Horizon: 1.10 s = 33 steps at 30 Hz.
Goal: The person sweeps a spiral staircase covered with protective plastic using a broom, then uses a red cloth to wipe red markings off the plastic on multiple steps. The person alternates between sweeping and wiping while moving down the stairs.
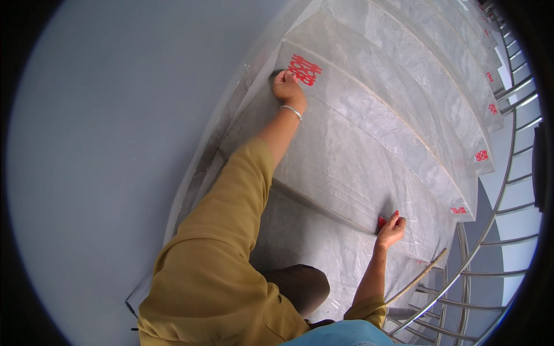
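A red double-happiness cutout [308, 69] is on the riser of a grey marble-patterned stair, near the wall. My left hand [290, 90], with a silver bangle on its wrist, pinches the cutout's lower-left edge between thumb and fingers. Lower right, above the tread [337, 173], my right hand [391, 231] is closed around a small piece of red material [381, 222]. A bit of red also shows at its fingertips; most of what it holds is hidden by the fingers.
Smaller red cutouts [481, 155] mark the outer ends of several higher risers. A curved metal railing [493, 216] runs along the right, with a wooden stick [416, 277] near it. The grey wall [108, 129] borders the left side. My bent knee [298, 287] is over the lower step.
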### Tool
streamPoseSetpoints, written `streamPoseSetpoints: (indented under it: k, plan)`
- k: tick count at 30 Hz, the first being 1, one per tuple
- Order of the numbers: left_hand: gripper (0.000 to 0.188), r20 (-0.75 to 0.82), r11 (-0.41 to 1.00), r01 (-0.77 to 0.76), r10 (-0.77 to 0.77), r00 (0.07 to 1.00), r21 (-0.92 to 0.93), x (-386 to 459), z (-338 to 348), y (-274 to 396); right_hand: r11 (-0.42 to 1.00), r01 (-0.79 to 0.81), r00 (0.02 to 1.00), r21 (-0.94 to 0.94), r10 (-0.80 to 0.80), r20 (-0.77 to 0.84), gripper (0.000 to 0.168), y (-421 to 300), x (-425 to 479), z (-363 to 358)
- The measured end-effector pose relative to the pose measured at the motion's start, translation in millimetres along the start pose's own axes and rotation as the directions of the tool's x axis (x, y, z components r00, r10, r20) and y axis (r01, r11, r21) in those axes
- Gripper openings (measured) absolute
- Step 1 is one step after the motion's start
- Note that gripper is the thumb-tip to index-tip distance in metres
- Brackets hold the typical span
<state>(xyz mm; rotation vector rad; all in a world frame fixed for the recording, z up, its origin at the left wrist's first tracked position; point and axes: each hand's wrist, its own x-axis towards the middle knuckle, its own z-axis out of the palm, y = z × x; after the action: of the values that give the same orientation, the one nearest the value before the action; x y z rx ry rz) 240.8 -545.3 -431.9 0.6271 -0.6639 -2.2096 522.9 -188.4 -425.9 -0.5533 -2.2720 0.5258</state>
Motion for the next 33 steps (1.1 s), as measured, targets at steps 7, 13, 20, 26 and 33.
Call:
streamPoseSetpoints:
  k: [7, 13, 20, 26, 33]
  plan:
    - [0.009, 0.084, 0.755, -0.452, 0.473, 0.877, 0.475, 48.1, -11.9, -27.8, 1.000, 0.013, 1.000, 0.029, -0.013, 0.016, 0.036, -2.4, -0.5, 4.9]
    - [0.011, 0.208, 0.449, -0.607, 0.665, 0.717, 0.656, 46.3, -14.0, -35.7, 0.999, -0.008, 1.000, 0.038, 0.008, 0.013, 0.036, -4.0, -1.0, 1.4]
    - [0.009, 0.231, 0.643, -0.565, 0.531, 0.815, 0.516, 18.8, -23.0, -22.6, 0.999, -0.009, 1.000, 0.032, 0.009, 0.007, 0.035, -1.0, -0.6, 1.8]
    - [0.011, 0.193, 0.572, -0.583, 0.598, 0.778, 0.577, 8.3, -12.4, -5.1, 1.000, -0.016, 1.000, 0.016, 0.016, 0.011, 0.036, 0.4, -0.5, 1.1]
    - [0.008, 0.200, 0.588, -0.540, 0.544, 0.815, 0.603, 20.3, -11.4, -1.9, 1.000, -0.003, 1.000, 0.006, 0.003, 0.009, 0.035, 0.8, -0.6, 2.7]
